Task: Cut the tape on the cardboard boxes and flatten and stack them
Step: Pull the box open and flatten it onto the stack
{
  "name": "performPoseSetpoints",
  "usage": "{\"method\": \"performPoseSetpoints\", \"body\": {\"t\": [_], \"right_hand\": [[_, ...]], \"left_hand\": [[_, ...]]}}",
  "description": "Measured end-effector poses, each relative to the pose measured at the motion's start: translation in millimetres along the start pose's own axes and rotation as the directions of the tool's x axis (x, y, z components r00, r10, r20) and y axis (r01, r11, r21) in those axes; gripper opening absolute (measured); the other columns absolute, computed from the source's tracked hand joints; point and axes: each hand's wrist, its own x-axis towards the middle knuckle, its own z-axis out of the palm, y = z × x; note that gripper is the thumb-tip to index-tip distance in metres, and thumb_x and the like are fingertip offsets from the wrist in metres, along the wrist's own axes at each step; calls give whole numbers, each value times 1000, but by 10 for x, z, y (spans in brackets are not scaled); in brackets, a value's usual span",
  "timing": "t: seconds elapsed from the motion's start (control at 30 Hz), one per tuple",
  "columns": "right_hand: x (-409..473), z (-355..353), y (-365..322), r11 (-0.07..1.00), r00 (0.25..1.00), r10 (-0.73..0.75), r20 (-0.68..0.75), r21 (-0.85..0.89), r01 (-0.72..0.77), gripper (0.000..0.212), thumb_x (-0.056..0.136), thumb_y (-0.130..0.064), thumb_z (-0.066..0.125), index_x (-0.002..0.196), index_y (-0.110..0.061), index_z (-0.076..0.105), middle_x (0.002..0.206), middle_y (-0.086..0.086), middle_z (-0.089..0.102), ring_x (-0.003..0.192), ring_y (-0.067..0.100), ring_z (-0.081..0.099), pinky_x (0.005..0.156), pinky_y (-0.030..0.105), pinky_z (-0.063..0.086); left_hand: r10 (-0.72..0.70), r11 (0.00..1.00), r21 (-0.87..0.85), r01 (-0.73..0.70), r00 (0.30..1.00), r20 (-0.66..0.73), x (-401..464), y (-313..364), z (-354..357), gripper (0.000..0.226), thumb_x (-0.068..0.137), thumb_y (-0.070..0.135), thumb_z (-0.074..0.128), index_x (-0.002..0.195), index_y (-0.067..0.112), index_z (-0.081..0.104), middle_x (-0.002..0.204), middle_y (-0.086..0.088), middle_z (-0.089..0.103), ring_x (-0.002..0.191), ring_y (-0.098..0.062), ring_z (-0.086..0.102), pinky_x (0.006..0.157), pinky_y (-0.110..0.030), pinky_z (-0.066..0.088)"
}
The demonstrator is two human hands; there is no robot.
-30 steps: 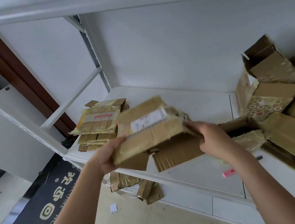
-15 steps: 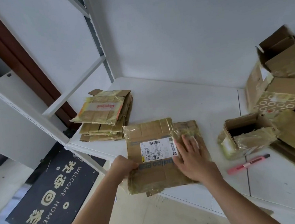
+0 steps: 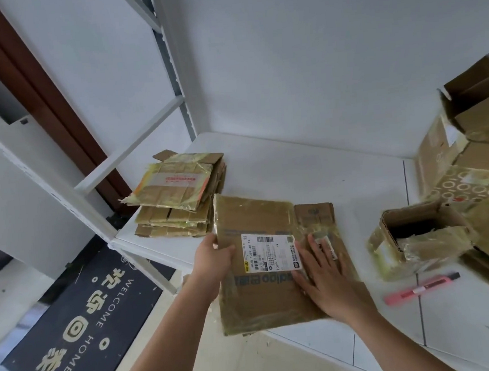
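Note:
A flattened cardboard box (image 3: 264,298) with a white shipping label lies on the white shelf (image 3: 309,168), its near end overhanging the front edge. My left hand (image 3: 212,258) grips its left edge, thumb on top. My right hand (image 3: 323,278) presses flat on the box's right half, fingers spread and straight. A stack of flattened boxes (image 3: 177,196) sits just to the left, at the shelf's left end. A pink utility knife (image 3: 421,288) lies on the shelf to the right of my right hand.
An open taped box (image 3: 417,239) stands right of the flat box, with a pile of unflattened boxes (image 3: 469,153) behind it at the right. White shelf posts (image 3: 166,59) rise at the left. A black welcome mat (image 3: 73,324) covers the floor below.
The box was held up between both hands a second ago. It now lies flat on the shelf, and my right hand has slid a little along its top, still pressing it down.

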Motion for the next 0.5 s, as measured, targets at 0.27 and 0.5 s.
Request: {"method": "performPoseSetpoints", "body": {"t": [0.27, 0.5], "right_hand": [[-489, -189, -505, 936, 924, 291, -250, 274, -220, 73, 96, -57, 41, 154, -41, 1, 161, 8, -23, 148, 39, -16, 119, 57, 8], [-604, -426, -807, 400, 950, 275, -145, 916, 25, 91, 91, -40, 64, 150, -51, -5, 159, 4, 18, 132, 26, 45, 108, 50, 43]], "left_hand": [[-88, 943, -327, 62, 994, -62, -499, 150, -4, 6, 96, 3, 56, 94, 9, 57, 88, -17, 71, 74, -31, 70, 64, -44, 60], [-118, 846, -533, 29, 984, -135, -541, 381, -234, 7, 97, 5, 57, 103, 7, 59, 102, -16, 70, 88, -30, 68, 75, -43, 57]]}}
